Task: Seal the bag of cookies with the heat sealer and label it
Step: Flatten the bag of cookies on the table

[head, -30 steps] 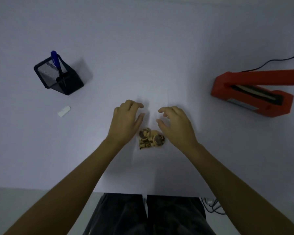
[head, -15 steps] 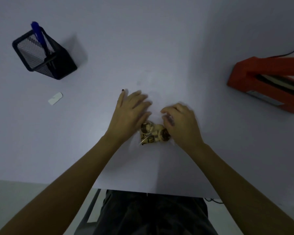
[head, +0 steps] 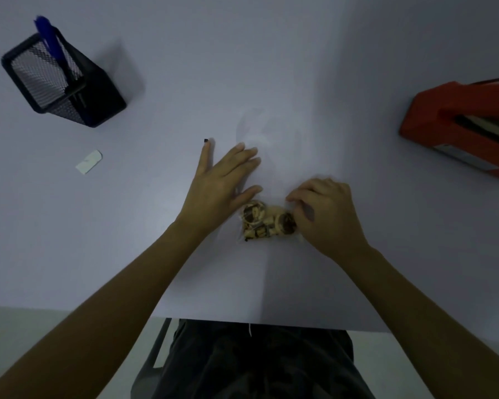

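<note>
Here's the clear bag of cookies [head: 264,223], lying on the white desk [head: 300,67] right in front of the person, near the front edge. Its clear upper part stretches away across the desk, faint and hard to trace against the white. The cookies are bunched at the near end of the bag, round pale ones with dark centres.

Left hand [head: 219,185] lies flat just left of the cookies, fingers straight and spread, thumb angled toward the bag. Whether it presses on the clear plastic or on bare desk, I can't tell. Right hand [head: 326,217] is at the bag's right side, fingers curled in, the grip pinching the plastic at the edge right by the cookies.

Far right, well apart from the bag, sits the red heat sealer [head: 461,128], cut off by the frame edge. Over on the far left stands a black mesh pen holder [head: 61,82], with a blue pen [head: 51,40] sticking up out of it. Nearer than the holder, a small white label [head: 89,162] lies flat on the desk, well clear of both hands.
</note>
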Action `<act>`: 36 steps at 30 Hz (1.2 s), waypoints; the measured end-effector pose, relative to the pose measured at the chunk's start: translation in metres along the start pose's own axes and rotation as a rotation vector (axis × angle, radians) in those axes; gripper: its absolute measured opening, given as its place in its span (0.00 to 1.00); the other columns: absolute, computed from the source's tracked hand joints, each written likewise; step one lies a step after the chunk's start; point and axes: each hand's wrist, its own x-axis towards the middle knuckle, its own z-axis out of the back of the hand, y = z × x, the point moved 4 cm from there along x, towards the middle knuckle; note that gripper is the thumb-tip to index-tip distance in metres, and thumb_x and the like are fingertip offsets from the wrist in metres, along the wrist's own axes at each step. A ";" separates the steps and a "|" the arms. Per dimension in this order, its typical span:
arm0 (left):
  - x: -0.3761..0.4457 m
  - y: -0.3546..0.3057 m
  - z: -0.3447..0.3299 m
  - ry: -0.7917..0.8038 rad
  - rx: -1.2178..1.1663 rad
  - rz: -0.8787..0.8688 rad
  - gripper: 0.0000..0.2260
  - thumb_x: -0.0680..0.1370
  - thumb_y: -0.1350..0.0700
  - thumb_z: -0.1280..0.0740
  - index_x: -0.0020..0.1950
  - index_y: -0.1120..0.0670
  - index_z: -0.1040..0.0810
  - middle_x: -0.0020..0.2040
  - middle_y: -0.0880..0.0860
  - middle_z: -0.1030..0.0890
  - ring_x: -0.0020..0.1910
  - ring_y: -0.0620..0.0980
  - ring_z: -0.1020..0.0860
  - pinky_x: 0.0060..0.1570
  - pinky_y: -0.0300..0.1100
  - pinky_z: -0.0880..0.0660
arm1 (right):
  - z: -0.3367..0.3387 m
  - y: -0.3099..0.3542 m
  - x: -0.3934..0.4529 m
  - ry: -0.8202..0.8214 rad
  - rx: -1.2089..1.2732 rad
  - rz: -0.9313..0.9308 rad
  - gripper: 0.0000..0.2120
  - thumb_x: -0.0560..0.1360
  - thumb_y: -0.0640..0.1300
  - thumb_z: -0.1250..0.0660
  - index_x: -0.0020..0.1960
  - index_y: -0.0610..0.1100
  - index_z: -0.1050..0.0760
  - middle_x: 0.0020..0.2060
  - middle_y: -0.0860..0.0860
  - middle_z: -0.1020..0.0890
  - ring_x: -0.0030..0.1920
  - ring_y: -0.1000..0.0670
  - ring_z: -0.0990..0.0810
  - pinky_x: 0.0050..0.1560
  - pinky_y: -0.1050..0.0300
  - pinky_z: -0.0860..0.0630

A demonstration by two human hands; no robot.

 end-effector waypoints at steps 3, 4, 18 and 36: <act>0.000 0.001 0.000 -0.016 -0.009 0.002 0.20 0.79 0.47 0.34 0.66 0.57 0.24 0.69 0.54 0.25 0.71 0.51 0.31 0.74 0.62 0.50 | -0.008 0.013 0.009 0.029 0.021 0.032 0.08 0.70 0.39 0.34 0.46 0.43 0.18 0.42 0.49 0.18 0.44 0.48 0.23 0.47 0.52 0.33; 0.001 0.001 0.001 -0.012 -0.004 0.003 0.21 0.79 0.46 0.34 0.67 0.57 0.24 0.69 0.54 0.25 0.71 0.51 0.31 0.74 0.62 0.49 | -0.011 0.018 0.012 0.046 0.043 0.047 0.08 0.71 0.39 0.34 0.46 0.42 0.18 0.42 0.48 0.19 0.44 0.48 0.24 0.46 0.52 0.33; -0.011 -0.029 0.013 -0.067 -0.181 -0.113 0.14 0.81 0.57 0.38 0.64 0.62 0.22 0.65 0.60 0.23 0.66 0.57 0.26 0.70 0.54 0.34 | -0.002 -0.005 -0.003 -0.010 0.062 0.018 0.08 0.71 0.36 0.34 0.46 0.40 0.17 0.42 0.47 0.18 0.43 0.47 0.22 0.46 0.52 0.29; -0.044 -0.014 0.002 0.137 -0.132 -0.130 0.19 0.83 0.52 0.44 0.68 0.62 0.26 0.66 0.59 0.24 0.66 0.56 0.27 0.72 0.52 0.36 | -0.004 0.009 0.001 -0.041 -0.061 0.208 0.16 0.76 0.42 0.35 0.62 0.37 0.23 0.61 0.41 0.21 0.62 0.43 0.26 0.65 0.50 0.32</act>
